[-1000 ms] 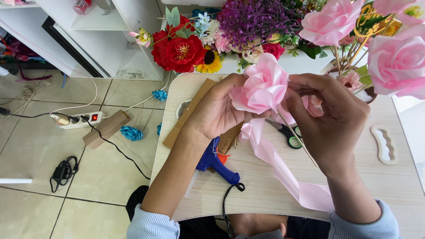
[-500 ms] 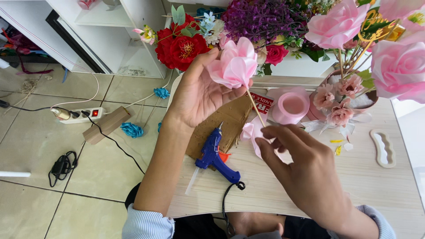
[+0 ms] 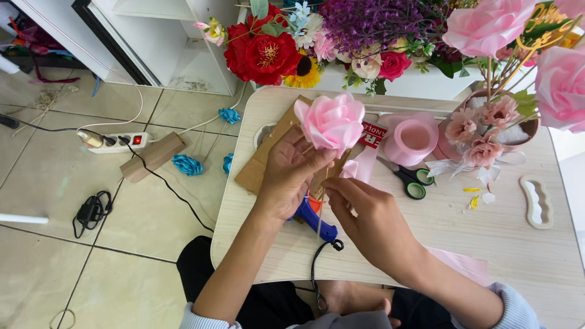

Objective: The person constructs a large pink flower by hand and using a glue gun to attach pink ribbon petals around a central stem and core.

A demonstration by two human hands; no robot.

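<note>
Rose [image 3: 332, 122], pink ribbon, sits above the table [image 3: 390, 244] near its far-left part, head up and away from the person. Its thin stick [image 3: 321, 210] runs down from the bloom toward the person, so the long axis is roughly vertical in view.

Largest to smallest around it: table; flower bank [image 3: 365, 30] along the far edge; cardboard sheet [image 3: 262, 167] under the hands; ribbon roll [image 3: 411, 140] right of the rose; blue glue gun [image 3: 314, 219] below the left hand; scissors [image 3: 411, 180] just beside the roll.

Left hand [image 3: 289, 176] is closed around the stem right under the bloom, rose resting on top of its fingers. It's the nearer hand and carries the weight.

Right hand [image 3: 372, 222] is below and right of the bloom, fingertips pinched narrow at the stick just under the left hand. Can't tell if it grips the stick or only ribbon at that spot.
</note>
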